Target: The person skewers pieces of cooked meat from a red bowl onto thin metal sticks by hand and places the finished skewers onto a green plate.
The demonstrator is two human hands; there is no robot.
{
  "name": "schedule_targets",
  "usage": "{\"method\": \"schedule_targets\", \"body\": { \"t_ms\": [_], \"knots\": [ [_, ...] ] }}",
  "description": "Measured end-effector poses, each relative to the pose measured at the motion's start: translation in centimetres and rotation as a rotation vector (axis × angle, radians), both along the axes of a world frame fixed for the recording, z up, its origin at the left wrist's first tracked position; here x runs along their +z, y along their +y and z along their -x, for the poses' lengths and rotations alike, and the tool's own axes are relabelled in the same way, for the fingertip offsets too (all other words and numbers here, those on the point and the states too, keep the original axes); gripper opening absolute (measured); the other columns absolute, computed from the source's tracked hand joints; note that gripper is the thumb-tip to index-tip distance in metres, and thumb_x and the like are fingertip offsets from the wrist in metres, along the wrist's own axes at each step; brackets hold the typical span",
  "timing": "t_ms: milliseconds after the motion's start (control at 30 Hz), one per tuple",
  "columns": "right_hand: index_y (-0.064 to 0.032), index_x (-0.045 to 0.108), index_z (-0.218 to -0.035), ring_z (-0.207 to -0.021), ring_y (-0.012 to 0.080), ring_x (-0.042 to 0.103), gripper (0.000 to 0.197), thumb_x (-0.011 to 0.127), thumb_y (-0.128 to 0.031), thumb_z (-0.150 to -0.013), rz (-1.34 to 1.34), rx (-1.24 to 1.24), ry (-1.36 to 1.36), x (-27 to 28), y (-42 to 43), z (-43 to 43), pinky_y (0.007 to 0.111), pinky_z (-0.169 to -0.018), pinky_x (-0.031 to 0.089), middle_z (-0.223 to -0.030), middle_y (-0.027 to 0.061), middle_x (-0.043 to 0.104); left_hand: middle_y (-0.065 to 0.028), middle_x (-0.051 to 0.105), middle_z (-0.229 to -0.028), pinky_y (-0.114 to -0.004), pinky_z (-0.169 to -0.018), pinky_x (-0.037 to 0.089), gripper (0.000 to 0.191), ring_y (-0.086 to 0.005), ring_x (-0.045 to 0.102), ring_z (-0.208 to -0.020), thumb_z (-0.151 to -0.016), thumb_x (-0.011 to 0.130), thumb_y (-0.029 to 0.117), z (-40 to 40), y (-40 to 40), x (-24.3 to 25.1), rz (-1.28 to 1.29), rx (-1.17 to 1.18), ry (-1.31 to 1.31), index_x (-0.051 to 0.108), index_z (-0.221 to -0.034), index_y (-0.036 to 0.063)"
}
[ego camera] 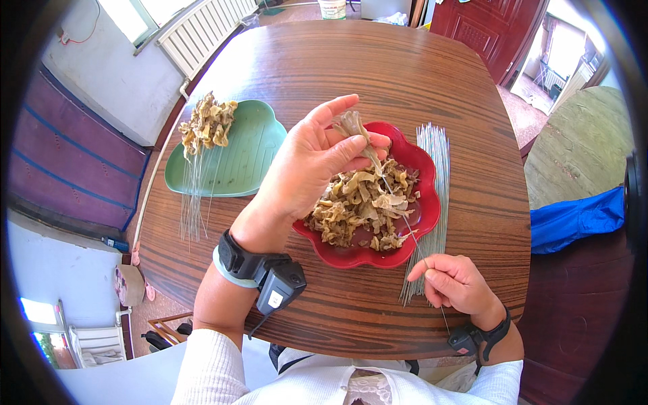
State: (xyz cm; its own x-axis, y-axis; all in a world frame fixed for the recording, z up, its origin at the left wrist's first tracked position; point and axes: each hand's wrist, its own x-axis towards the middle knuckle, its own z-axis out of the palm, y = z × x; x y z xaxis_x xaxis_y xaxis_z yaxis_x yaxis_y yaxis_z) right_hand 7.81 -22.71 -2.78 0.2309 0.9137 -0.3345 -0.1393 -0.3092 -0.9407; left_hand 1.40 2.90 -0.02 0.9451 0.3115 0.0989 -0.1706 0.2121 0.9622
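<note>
Above the red scalloped bowl (430, 195), my left hand (329, 152) pinches a torn, greyish piece of what looks like oyster mushroom (351, 123). A thin metal skewer (412, 235) runs from that piece down to my right hand (453, 283), whose fingers are closed around it near the table's front. Many loose mushroom pieces (354, 202) lie in the bowl under my left hand. Beside the bowl, partly beneath its right rim, is a bundle of bare metal skewers (435, 167).
A green tray (253, 147) on the left holds loaded skewers with mushroom clusters (207, 124), their bare ends jutting over its front edge. Everything rests on a wood-grain table (354, 66). A greenish round tabletop (577, 147) and a blue cloth item (577, 220) are at the right.
</note>
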Motion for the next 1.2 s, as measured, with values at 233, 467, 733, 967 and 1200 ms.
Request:
{"method": "schedule_targets", "body": {
  "t_ms": [233, 467, 733, 967, 1200],
  "knots": [
    [0.0012, 0.056, -0.095, -0.046, 0.0028, 0.042, 0.021, 0.04, -0.012, -0.091, 0.022, -0.016, -0.032, 0.4, 0.1, 0.1, 0.017, -0.045, 0.034, -0.051, -0.0019, 0.047, -0.0188, 0.06, -0.1, -0.022, -0.074, 0.051, 0.053, -0.0208, 0.061, -0.09, -0.087, 0.049, 0.005, 0.1, -0.6, 0.0, -0.019, -0.041, 0.018, 0.022, -0.133, -0.0005],
    [0.0007, 0.056, -0.095, -0.047, 0.0032, 0.041, 0.021, 0.04, -0.011, -0.091, -0.072, -0.015, -0.124, -0.5, 0.0, 0.0, 0.017, -0.046, 0.033, -0.051, -0.0024, 0.045, -0.0186, 0.06, -0.1, -0.022, -0.074, 0.052, 0.052, -0.0215, 0.061, -0.09, -0.087, 0.049, 0.004, 0.2, -0.9, 0.3, 0.06, -0.104, 0.047, 0.024, -0.132, -0.0009],
    [0.0001, 0.057, -0.096, -0.048, 0.0035, 0.041, 0.02, 0.041, -0.01, -0.09, -0.112, -0.036, -0.178, -0.7, 0.0, -0.2, 0.018, -0.046, 0.034, -0.053, -0.0024, 0.045, -0.0158, 0.06, -0.1, -0.024, -0.074, 0.052, 0.037, -0.0203, 0.061, -0.091, -0.091, 0.045, 0.014, 0.3, -0.9, 0.6, 0.177, -0.128, 0.04, 0.039, -0.123, -0.003],
    [0.0001, 0.057, -0.096, -0.048, 0.0036, 0.042, 0.02, 0.041, -0.01, -0.09, -0.111, -0.043, -0.191, -0.6, -0.1, 0.0, 0.018, -0.046, 0.035, -0.053, -0.0023, 0.045, -0.013, 0.061, -0.099, -0.023, -0.074, 0.051, 0.026, -0.0188, 0.06, -0.092, -0.089, 0.048, 0.014, 0.3, -2.0, -0.1, 0.134, -0.163, 0.076, 0.05, -0.111, 0.0004],
    [-0.0002, 0.057, -0.096, -0.048, 0.004, 0.042, 0.02, 0.041, -0.012, -0.091, -0.15, -0.04, -0.15, -0.6, -0.2, 0.0, 0.018, -0.047, 0.035, -0.053, -0.0017, 0.046, -0.0133, 0.061, -0.099, -0.024, -0.074, 0.051, 0.022, -0.0196, 0.061, -0.089, -0.089, 0.049, 0.014, 0.3, -2.7, 0.0, 0.247, -0.122, 0.045, 0.054, -0.107, 0.0021]
  ]
}}
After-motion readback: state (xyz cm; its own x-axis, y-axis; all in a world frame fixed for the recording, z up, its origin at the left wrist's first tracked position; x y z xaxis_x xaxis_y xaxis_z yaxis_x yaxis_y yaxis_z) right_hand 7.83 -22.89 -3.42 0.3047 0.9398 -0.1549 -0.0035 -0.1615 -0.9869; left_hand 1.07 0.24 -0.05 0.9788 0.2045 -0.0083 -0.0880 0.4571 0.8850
